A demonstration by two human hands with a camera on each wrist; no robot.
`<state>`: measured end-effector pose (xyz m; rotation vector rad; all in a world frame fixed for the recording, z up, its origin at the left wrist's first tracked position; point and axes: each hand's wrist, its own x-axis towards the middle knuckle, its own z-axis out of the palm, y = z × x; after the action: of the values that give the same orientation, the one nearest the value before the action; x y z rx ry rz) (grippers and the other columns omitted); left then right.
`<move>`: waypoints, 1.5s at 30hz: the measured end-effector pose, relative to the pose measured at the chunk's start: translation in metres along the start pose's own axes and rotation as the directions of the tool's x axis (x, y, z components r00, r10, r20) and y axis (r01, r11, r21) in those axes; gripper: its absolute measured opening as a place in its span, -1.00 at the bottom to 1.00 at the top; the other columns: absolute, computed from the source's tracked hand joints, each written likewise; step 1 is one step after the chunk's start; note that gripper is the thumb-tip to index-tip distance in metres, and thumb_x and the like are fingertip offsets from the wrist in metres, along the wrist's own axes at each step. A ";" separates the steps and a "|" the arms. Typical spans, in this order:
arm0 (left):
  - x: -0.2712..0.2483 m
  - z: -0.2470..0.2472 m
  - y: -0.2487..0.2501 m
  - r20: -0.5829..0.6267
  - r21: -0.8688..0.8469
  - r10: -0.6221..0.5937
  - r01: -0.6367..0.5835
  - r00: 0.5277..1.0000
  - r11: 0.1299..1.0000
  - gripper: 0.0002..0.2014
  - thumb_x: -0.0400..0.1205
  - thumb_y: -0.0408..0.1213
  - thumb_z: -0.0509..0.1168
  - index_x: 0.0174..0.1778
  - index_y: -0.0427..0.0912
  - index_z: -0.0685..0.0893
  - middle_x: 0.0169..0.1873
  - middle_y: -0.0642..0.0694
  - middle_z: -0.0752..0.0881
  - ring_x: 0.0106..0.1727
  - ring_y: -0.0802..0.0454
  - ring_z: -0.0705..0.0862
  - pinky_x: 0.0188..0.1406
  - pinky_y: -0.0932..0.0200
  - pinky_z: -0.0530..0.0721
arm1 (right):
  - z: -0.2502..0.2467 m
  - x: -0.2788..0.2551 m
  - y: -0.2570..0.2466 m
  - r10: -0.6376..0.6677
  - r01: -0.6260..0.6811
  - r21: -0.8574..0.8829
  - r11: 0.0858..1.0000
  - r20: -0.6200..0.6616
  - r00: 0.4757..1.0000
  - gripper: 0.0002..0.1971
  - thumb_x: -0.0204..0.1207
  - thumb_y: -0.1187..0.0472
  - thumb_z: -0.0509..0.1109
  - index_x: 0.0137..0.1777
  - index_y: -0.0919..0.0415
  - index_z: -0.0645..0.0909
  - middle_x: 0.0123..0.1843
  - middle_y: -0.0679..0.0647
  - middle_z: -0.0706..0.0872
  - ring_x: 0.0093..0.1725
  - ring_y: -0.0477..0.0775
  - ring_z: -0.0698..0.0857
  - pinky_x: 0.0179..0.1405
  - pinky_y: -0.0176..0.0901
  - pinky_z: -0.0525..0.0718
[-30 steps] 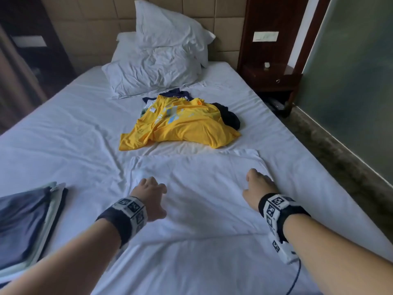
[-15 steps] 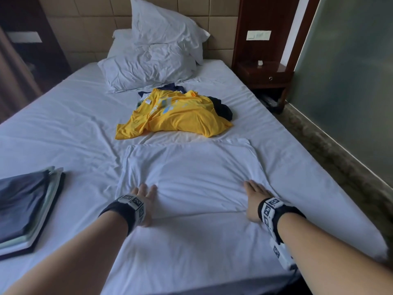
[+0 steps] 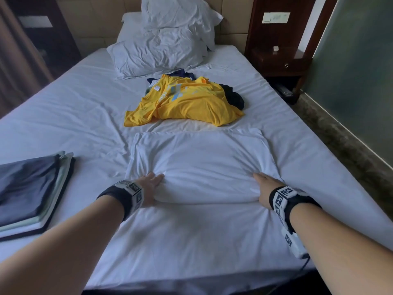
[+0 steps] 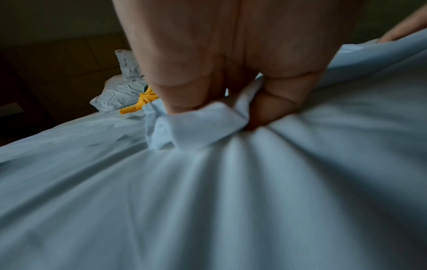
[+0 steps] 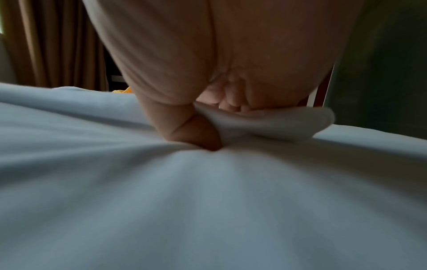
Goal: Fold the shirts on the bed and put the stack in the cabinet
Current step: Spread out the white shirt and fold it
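Room: bedroom with a tiled headboard wall, a brown curtain (image 3: 12,60) at 10 o'clock and a dark wooden nightstand (image 3: 280,62) at 1 o'clock.
Bed: white sheet (image 3: 74,116) with many wrinkles, it fills most of the head view.
Pillows: two white pillows (image 3: 161,45) at 12 o'clock, one is leaning on the other against the headboard.
White shirt: white shirt (image 3: 202,165) lies flat in the middle of the bed, partly folded to a rectangle; its near edge is at the hands and is rolled up a little.
Left hand: left hand (image 3: 148,188) is at the near left corner of the white shirt, at about 7 o'clock from the shirt's middle. In the left wrist view the thumb and fingers (image 4: 184,91) pinch a fold of the white cloth.
Right hand: right hand (image 3: 264,189) is at the near right corner, at about 5 o'clock. In the right wrist view the thumb (image 5: 184,127) presses down and the fingers curl around a fold of the cloth, so it grips the shirt.
Hands together: well apart, one at each near corner.
Yellow shirt: yellow shirt (image 3: 187,103) lies crumpled at 12 o'clock beyond the white shirt, on top of dark clothes (image 3: 234,95).
Folded stack: folded stack (image 3: 29,188) at 9 o'clock, dark blue piece on top, pale green ones under it.
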<state>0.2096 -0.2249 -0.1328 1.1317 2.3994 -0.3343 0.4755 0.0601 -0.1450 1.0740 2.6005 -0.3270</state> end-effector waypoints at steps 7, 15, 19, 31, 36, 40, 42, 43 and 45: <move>0.002 0.008 -0.002 -0.070 -0.019 0.006 -0.007 0.998 1.000 -0.24 0.76 -0.35 0.12 0.82 0.05 -0.11 0.80 -0.11 0.01 0.79 -0.18 0.12 0.76 -0.05 0.11 | 0.003 0.009 0.007 0.112 -0.108 0.181 0.978 -0.014 0.994 -0.29 0.55 0.22 0.20 0.70 -0.25 0.23 0.53 0.13 0.58 0.40 0.25 0.63 0.39 -0.07 0.61; -0.021 0.003 -0.009 -0.276 -0.088 0.023 -0.049 0.961 0.995 -0.28 0.70 -0.45 0.07 0.78 0.20 0.20 0.75 0.08 0.24 0.69 -0.09 0.37 0.63 0.07 0.37 | -0.005 0.002 0.012 0.154 -0.130 0.308 0.942 -0.054 0.987 -0.32 0.59 0.33 0.14 0.66 -0.24 0.34 0.55 0.12 0.57 0.40 0.26 0.64 0.37 -0.05 0.63; -0.040 -0.017 -0.026 -0.397 -0.108 -0.088 0.049 0.914 0.993 -0.47 0.66 -0.37 0.11 0.37 0.36 0.61 0.36 0.20 0.60 0.35 -0.01 0.66 0.21 0.00 0.68 | -0.029 -0.004 0.018 0.216 -0.124 0.418 0.900 -0.181 0.959 -0.45 0.60 0.30 0.12 0.50 -0.18 0.56 0.42 0.20 0.64 0.21 0.31 0.68 0.24 -0.02 0.67; -0.143 -0.159 -0.031 -0.759 -0.567 -0.362 -0.277 0.540 0.776 -0.78 0.44 -0.08 0.20 -0.14 0.08 0.75 -0.18 -0.08 0.75 -0.06 -0.19 0.70 -0.09 0.07 0.59 | -0.206 -0.085 0.004 0.270 0.030 0.450 0.893 -0.587 0.763 -0.77 0.63 0.42 0.18 -0.03 0.40 0.70 0.05 0.43 0.73 0.04 0.44 0.68 0.03 0.08 0.61; -0.170 -0.189 -0.035 -0.772 -0.629 -0.458 -0.421 0.441 0.653 -0.88 0.54 -0.22 0.34 -0.09 -0.03 0.78 -0.36 0.00 0.71 -0.35 -0.01 0.62 -0.29 0.15 0.54 | -0.241 -0.127 0.010 0.303 0.141 0.535 0.833 -0.654 0.694 -0.70 0.50 0.32 0.24 -0.45 0.24 0.30 -0.41 0.22 0.39 -0.30 0.26 0.41 -0.40 -0.04 0.27; -0.158 -0.177 -0.043 -0.719 -0.688 -0.483 -0.408 0.500 0.600 -0.95 0.53 -0.15 0.44 -0.16 0.00 0.76 -0.31 0.04 0.75 -0.27 0.02 0.68 -0.25 0.14 0.57 | -0.234 -0.125 0.020 0.254 0.030 0.475 0.879 -0.520 0.816 -0.73 0.52 0.19 0.34 -0.39 0.27 0.54 -0.27 0.26 0.61 -0.21 0.30 0.58 -0.24 -0.04 0.52; -0.142 -0.159 -0.045 -0.653 -0.732 -0.475 -0.331 0.590 0.596 -0.91 0.50 -0.10 0.49 -0.18 -0.02 0.79 -0.27 0.00 0.80 -0.21 -0.03 0.73 -0.19 0.10 0.65 | -0.215 -0.109 0.027 0.244 -0.035 0.438 0.898 -0.430 0.869 -0.73 0.51 0.13 0.40 -0.29 0.34 0.63 -0.17 0.28 0.71 -0.18 0.28 0.66 -0.20 -0.05 0.59; -0.132 -0.148 -0.045 -0.617 -0.755 -0.477 -0.300 0.626 0.583 -0.91 0.49 -0.11 0.51 -0.20 -0.03 0.81 -0.30 -0.01 0.80 -0.21 -0.05 0.74 -0.22 0.10 0.65 | -0.204 -0.101 0.029 0.253 -0.053 0.452 0.890 -0.395 0.883 -0.73 0.48 0.11 0.42 -0.28 0.35 0.64 -0.20 0.27 0.72 -0.23 0.26 0.66 -0.26 -0.08 0.58; -0.115 -0.127 -0.042 -0.543 -0.804 -0.473 -0.267 0.694 0.531 -0.89 0.47 -0.14 0.53 -0.28 -0.08 0.81 -0.45 -0.01 0.74 -0.31 -0.08 0.69 -0.34 0.15 0.58 | -0.182 -0.082 0.032 0.268 -0.090 0.463 0.882 -0.336 0.903 -0.71 0.46 0.09 0.41 -0.30 0.34 0.63 -0.28 0.22 0.69 -0.26 0.24 0.66 -0.29 -0.08 0.56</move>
<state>0.2022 -0.2763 0.0356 0.6203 2.6446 1.4353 0.5181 0.0881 0.0505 1.6835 2.8058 -0.7519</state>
